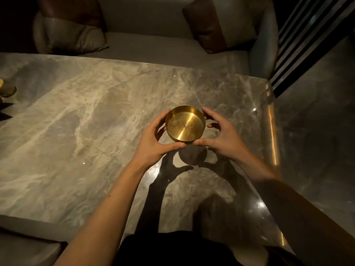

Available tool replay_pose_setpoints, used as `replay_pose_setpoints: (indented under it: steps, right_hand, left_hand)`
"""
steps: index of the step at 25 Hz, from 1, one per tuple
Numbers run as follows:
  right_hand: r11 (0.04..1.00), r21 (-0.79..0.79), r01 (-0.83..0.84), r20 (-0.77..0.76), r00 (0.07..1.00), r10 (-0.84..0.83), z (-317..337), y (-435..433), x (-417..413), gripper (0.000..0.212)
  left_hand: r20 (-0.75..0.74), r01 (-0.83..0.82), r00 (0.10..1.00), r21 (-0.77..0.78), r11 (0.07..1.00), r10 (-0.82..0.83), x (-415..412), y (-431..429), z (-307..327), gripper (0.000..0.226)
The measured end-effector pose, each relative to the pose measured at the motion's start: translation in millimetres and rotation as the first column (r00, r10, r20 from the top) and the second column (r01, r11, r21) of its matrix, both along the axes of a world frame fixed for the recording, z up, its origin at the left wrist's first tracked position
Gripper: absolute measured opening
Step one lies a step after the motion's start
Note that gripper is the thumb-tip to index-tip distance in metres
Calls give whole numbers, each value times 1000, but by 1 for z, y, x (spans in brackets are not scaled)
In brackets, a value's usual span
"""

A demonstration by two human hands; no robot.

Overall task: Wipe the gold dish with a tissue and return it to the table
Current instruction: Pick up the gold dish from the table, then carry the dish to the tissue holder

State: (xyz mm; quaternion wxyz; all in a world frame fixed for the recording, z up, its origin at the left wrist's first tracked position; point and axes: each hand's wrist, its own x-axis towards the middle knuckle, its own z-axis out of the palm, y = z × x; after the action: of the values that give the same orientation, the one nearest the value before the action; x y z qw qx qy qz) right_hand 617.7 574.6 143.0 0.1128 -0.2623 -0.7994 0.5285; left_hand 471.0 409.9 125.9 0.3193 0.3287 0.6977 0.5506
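A round gold dish (185, 124) with a low wall hangs above the marble table (86, 116), tilted a little toward me. Small specks lie on its inner floor. My left hand (153, 140) cups its left side, thumb under the near rim. From the right, my right hand (219, 134) holds the other side, fingers on the far rim and thumb at the near rim. The shadow of dish and hands falls on the tabletop just below. No tissue is in view.
A grey sofa (153, 45) with a grey cushion (71, 36) and a brown-and-cream cushion (217, 22) runs along the table's far side. A small dark object (7, 91) sits at the table's left edge. Dark slats (307, 41) stand at the right.
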Motion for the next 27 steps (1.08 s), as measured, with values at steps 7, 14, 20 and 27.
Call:
replay_pose_setpoints:
  steps: [7, 14, 20, 27]
  right_hand:
    - [995, 16, 98, -24, 995, -97, 4, 2, 6, 98]
    - [987, -39, 159, 54, 986, -156, 4, -4, 23, 96]
    - [982, -113, 152, 90, 986, -142, 2, 24, 81, 102]
    - [982, -177, 68, 45, 997, -61, -18, 112, 180, 97]
  left_hand:
    - [-1, 98, 995, 48, 994, -98, -13, 22, 2, 98]
    - [55, 234, 970, 47, 971, -236, -15, 34, 0, 100]
    - [90, 317, 944, 16, 948, -317, 32, 67, -7, 103]
    - [180, 224, 959, -19, 974, -217, 139, 139, -12, 98]
